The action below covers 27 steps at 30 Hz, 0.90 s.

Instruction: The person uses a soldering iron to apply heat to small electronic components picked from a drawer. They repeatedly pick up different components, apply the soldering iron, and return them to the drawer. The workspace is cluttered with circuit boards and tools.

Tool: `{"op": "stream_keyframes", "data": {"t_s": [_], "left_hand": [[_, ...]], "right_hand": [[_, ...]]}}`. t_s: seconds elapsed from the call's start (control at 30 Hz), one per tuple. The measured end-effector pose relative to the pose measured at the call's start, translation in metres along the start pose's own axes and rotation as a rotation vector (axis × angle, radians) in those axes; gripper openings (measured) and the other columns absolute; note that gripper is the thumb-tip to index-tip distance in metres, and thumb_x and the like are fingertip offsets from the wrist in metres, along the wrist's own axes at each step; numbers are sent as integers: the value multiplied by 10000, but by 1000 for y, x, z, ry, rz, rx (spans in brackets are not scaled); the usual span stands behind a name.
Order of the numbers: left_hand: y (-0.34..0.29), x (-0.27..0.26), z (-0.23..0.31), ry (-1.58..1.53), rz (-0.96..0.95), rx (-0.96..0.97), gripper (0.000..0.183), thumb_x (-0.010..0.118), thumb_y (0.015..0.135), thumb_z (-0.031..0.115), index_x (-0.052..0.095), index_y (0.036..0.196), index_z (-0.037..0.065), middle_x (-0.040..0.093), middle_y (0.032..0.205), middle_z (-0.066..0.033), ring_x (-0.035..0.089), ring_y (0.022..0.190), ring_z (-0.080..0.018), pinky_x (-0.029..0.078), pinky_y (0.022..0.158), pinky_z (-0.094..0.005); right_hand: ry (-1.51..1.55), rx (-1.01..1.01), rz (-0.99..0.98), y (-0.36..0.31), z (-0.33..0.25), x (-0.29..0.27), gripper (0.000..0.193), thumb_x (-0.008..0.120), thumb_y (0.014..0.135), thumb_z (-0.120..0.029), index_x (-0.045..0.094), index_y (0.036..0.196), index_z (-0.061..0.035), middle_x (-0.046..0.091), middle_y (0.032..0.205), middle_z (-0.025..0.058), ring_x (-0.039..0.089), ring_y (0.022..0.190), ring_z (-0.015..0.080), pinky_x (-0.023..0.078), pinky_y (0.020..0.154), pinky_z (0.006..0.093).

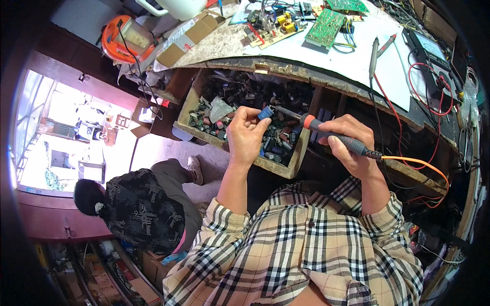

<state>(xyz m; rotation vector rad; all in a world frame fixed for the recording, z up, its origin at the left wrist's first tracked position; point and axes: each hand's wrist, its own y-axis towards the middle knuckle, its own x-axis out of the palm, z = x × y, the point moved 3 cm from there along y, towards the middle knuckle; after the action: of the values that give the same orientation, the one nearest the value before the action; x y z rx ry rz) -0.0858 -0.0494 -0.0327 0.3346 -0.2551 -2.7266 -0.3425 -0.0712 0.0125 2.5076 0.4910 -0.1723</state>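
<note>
Between the thumb and fingers of my left hand [246, 133] is a small blue capacitor [265, 112], held over an open wooden drawer [291, 166]. My right hand [352, 140] is wrapped round the dark handle of a soldering iron [339, 138] with an orange collar. Its metal tip points left and comes up to the capacitor's end; I cannot tell whether they touch. An orange cord [423, 168] runs from the back of the iron. Below my hands the drawer holds many loose electronic parts [278, 145], mostly dark cylinders, with a clear plastic bag [220, 109] among them.
On the bench above lie a green circuit board [325, 29], test probes [374, 56] with red and black leads, and an analog multimeter [431, 48]. An orange container [127, 40] and a cardboard box [188, 38] stand at the far left. Another person [143, 209] is at my left.
</note>
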Motion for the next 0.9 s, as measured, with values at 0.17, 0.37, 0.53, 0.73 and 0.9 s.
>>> {"op": "stream_keyframes", "data": {"t_s": [0.17,0.37,0.53,0.73,0.9], "left_hand": [[-1,0,1,32,30,30,216,750,822,-48,589,957,2,643,804,-14,565,704,-34,468,629,-195],[-1,0,1,74,51,30,226,763,807,-37,594,951,8,646,778,-17,568,680,-40,471,614,-205],[-1,-1,-3,73,52,33,225,768,803,-28,598,945,10,649,777,-18,580,686,-47,476,617,-215],[0,-1,-3,123,67,69,229,777,792,-18,605,939,16,649,785,-21,595,691,-56,484,623,-222],[-1,-1,-2,67,55,23,234,777,790,-15,604,945,16,648,803,-22,598,701,-60,486,633,-223]], "right_hand": [[71,10,31,-1,1,-2,234,633,840,-79,718,1043,-2,690,904,136,691,738,173,563,667,291],[114,4,32,-1,2,-3,234,627,850,-83,715,1049,2,691,923,143,698,748,174,568,673,292],[47,6,4,-1,1,-1,240,636,824,-75,721,1040,-12,694,895,131,684,738,172,553,669,292],[-30,13,-2,0,1,-1,244,642,813,-79,725,1034,-21,694,856,115,674,724,171,536,655,296],[-11,16,22,0,0,0,241,645,814,-84,727,1031,-22,693,831,112,660,708,168,527,646,297]]}}
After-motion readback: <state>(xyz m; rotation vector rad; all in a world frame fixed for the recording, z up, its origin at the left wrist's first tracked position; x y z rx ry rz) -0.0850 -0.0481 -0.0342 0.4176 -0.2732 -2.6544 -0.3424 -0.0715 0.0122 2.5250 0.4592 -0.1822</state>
